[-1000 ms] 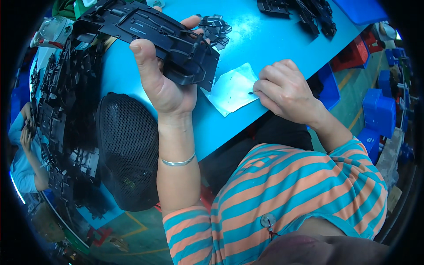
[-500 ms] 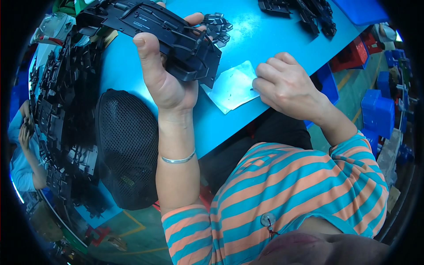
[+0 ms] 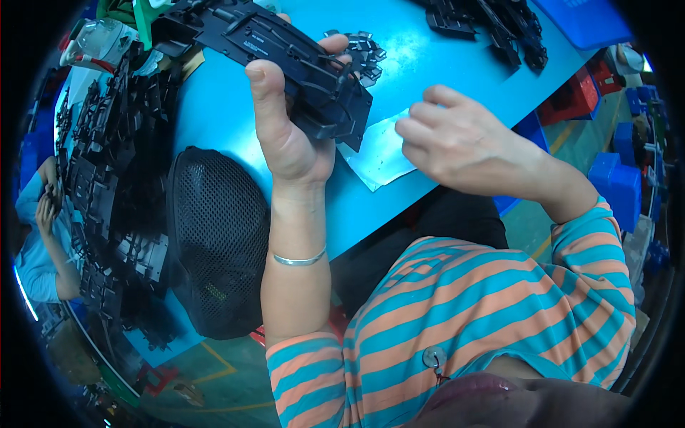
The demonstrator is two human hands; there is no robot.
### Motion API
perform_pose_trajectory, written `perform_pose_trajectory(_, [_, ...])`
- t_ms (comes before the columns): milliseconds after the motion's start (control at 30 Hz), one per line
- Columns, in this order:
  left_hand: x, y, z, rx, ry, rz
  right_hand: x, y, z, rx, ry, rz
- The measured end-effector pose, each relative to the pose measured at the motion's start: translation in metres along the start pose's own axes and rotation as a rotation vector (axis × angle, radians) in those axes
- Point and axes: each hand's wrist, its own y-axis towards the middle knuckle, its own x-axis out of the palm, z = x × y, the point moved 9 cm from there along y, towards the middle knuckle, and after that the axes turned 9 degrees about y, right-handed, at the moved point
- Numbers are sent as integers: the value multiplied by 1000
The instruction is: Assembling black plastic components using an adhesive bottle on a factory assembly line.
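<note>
- the left hand (image 3: 296, 150) grips a long black plastic part (image 3: 278, 57), thumb in front along its near edge, the other fingers wrapped behind.
- the part is held over the blue table (image 3: 417, 46), tilted down to the right.
- the right hand (image 3: 457, 143) is beside the white sheet (image 3: 378, 155), its fingers curled in; i cannot tell whether the tips pinch anything.
- small dark pieces (image 3: 369, 57) lie in a cluster just past the left fingers.
- a black mesh bag (image 3: 217, 242) is beside the left forearm.
- more black parts (image 3: 103, 171) are heaped farther left.
</note>
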Motion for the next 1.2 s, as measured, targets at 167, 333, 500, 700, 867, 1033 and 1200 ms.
perform_pose_trajectory(167, [1, -1, 3, -4, -95, 5, -40, -24, 51, 185, 462, 471])
perform_pose_trajectory(333, [3, -3, -2, -39, -148, -1, 17, -53, 88, 450, 1681, 665])
perform_pose_trajectory(500, [2, -7, -8, -101, -161, 2, 45, -47, 80, 340, 2253, 671])
perform_pose_trajectory(700, [5, -6, -7, -96, -156, 10, 47, -43, 76, 263, 2363, 641])
perform_pose_trajectory(867, [4, -6, -6, -95, -161, 14, 52, -40, 71, 243, 2421, 608])
perform_pose_trajectory(1033, [4, -7, -4, -96, -159, 8, 48, -42, 73, 402, 2294, 627])
perform_pose_trajectory(1200, [6, -4, -5, -106, -285, -65, 23, -46, 71, 624, 1787, 678])
